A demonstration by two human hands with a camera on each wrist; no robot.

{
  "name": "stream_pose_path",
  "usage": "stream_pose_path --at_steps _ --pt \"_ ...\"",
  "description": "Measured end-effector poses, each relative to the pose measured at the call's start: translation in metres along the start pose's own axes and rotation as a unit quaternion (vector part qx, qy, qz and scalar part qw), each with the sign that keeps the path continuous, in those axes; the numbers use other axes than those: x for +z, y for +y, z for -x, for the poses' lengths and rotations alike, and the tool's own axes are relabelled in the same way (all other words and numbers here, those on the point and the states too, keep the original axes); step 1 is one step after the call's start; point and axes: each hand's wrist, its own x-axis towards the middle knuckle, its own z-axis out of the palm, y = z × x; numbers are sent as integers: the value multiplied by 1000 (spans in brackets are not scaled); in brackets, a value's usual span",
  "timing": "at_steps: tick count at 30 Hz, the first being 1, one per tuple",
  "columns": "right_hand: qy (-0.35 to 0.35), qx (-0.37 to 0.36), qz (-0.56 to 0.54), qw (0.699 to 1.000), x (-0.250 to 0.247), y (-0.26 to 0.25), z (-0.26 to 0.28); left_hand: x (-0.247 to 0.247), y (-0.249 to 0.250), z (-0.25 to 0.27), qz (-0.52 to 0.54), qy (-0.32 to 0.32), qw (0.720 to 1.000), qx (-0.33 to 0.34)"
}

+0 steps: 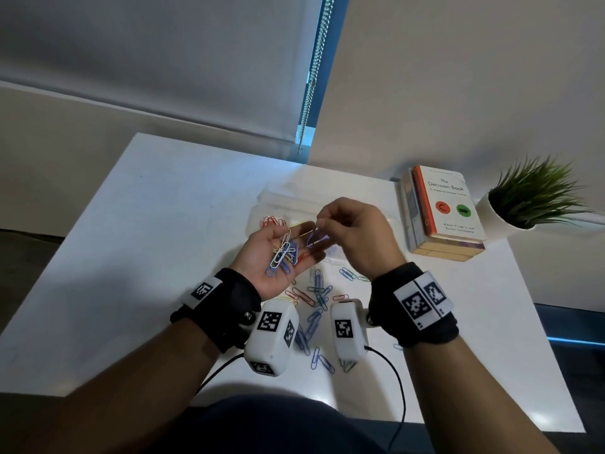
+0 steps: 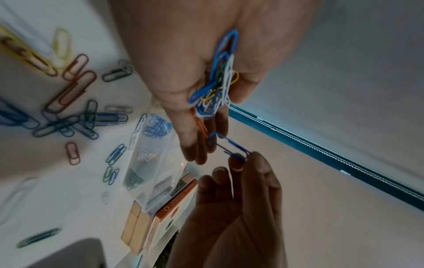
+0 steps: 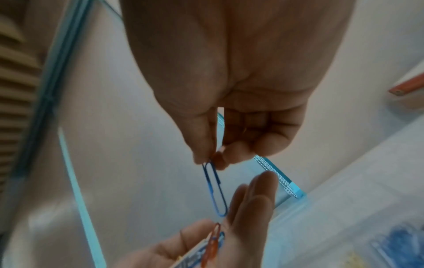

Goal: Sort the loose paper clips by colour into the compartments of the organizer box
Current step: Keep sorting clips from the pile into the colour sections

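The left hand [image 1: 278, 253] is palm up with fingers loosely open, cradling a mixed clump of clips [image 1: 284, 253]; the right hand [image 1: 357, 231] pinches a blue clip [image 3: 214, 188] between thumb and forefinger just above it; the clear organizer box [image 1: 262, 204] sits behind on the white table [image 1: 131, 257], loose clips [image 1: 314, 309] scattered below

Two hands, the left hand [image 1: 281, 253] and the right hand [image 1: 357, 234]. One clear organizer box [image 1: 262, 204]. One stack of books [image 1: 442, 211]. One potted plant [image 1: 530, 198]. Many paper clips [image 1: 314, 296], too many to count.
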Motion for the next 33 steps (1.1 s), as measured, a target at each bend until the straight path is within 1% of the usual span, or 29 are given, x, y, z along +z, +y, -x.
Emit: stream_pose_path --at_steps 2,6,8,10,11,13,15,17,19,21,23,25,27,29,33 --pt "29 15 -42 999 -1 3 -3 0 3 -1 8 -4 1000 3" --pt "89 48 -55 993 -5 22 -14 -2 5 -5 11 -7 1000 1" --pt "137 54 -14 989 -9 33 -23 -6 8 -8 22 -11 1000 -2" --pt "152 50 84 984 -12 40 -33 -9 11 -9 31 -10 999 0" --pt "145 52 135 979 -12 42 -36 -10 12 -9 35 -12 999 2" --pt "125 63 197 970 -9 46 -43 -10 14 -11 44 -15 999 8" --pt "100 81 233 964 -3 50 -48 -9 15 -12 47 -11 999 13" --pt "81 84 254 960 0 54 -50 -7 16 -14 44 -7 999 17" --pt "81 56 259 961 1 52 -46 -7 16 -14 43 -3 999 21" --pt "69 5 233 970 4 40 -37 -7 17 -15 41 3 999 29" --pt "7 -34 194 980 12 25 -24 -8 17 -16 45 11 998 37" --pt "-62 -64 193 977 20 15 -14 -7 16 -16 42 22 998 42" --pt "-87 -81 230 966 28 15 -9 -6 15 -15 30 30 998 46" --pt "-82 -80 255 960 33 18 -8 -8 15 -14 21 36 998 52" --pt "-101 -80 245 961 40 24 -4 -16 14 -12 17 44 997 55"
